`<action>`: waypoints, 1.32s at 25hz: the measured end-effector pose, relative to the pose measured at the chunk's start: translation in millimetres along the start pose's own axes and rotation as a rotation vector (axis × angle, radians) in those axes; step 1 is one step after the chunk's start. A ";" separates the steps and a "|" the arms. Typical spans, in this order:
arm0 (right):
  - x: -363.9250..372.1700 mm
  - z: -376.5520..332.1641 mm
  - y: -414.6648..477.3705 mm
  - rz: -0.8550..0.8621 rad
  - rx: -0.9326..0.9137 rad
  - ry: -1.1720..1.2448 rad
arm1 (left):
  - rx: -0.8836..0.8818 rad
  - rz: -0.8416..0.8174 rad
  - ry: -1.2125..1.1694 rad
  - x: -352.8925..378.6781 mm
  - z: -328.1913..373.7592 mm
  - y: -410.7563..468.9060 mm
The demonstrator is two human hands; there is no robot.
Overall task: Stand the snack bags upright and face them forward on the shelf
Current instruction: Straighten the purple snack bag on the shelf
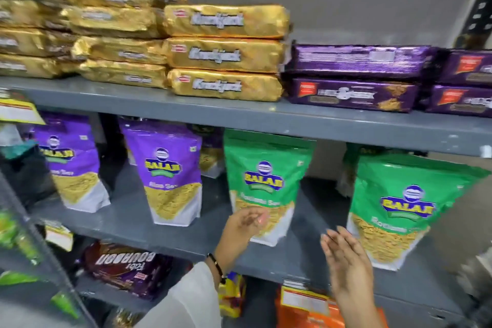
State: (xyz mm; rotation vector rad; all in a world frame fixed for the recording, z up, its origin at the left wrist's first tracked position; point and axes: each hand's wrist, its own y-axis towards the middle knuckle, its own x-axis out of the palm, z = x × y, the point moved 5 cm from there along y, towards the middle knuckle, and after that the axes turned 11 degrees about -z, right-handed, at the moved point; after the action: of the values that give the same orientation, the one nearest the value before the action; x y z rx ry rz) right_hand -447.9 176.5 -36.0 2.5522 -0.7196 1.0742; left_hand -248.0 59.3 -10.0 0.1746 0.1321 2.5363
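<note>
On the grey metal middle shelf (pixel 165 234) four glossy plastic stand-up snack pouches stand in a row, all with the printed front toward the person. I take the green pouch near the middle of the shelf (pixel 263 184) as the landmark. To its left stands a purple pouch with a white bottom (pixel 170 176), and further left a second purple pouch (pixel 70 162); to its right, well apart, stands another green pouch (pixel 396 208), which seems to lean a little to the right. Behind the row some more bags are partly hidden. The left hand (pixel 246 222) is open with relaxed fingers, in front of the lower left corner of the landmark pouch; because of blur I cannot tell if it touches the bag. The right hand (pixel 343 255) is also open, palm turned to the left, empty, between the landmark pouch and the right green pouch. Such pouches are probably light, soft and slippery, and the crisp snack inside can break, so I think it is better not to squeeze the belly. A safer hold would be on both side edges, or on the stiff sealed top, and then to press the flat bottom down on the shelf so that the bag stands. The leaning green pouch to the right looks to be the one which needs correction most.
</note>
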 end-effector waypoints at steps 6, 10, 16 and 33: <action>123.8 137.1 -18.3 -0.154 0.184 -0.078 | -0.015 0.211 0.022 -193.9 17.1 -36.5; 176.3 194.2 -0.3 -0.170 0.280 -0.243 | -0.012 0.295 -0.078 -278.6 21.0 -38.9; 213.2 239.9 24.0 -0.225 0.324 -0.556 | -0.108 0.268 -0.220 -321.3 12.3 -26.9; 232.0 277.8 18.3 -0.182 0.281 -0.746 | -0.184 0.103 -0.157 -330.3 -8.4 -4.6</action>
State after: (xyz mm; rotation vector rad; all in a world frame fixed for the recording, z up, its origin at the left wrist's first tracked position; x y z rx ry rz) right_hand -155.6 -36.8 -56.5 3.2015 -0.4883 0.1378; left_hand 23.9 -124.2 -50.5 0.3139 -0.1751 2.6071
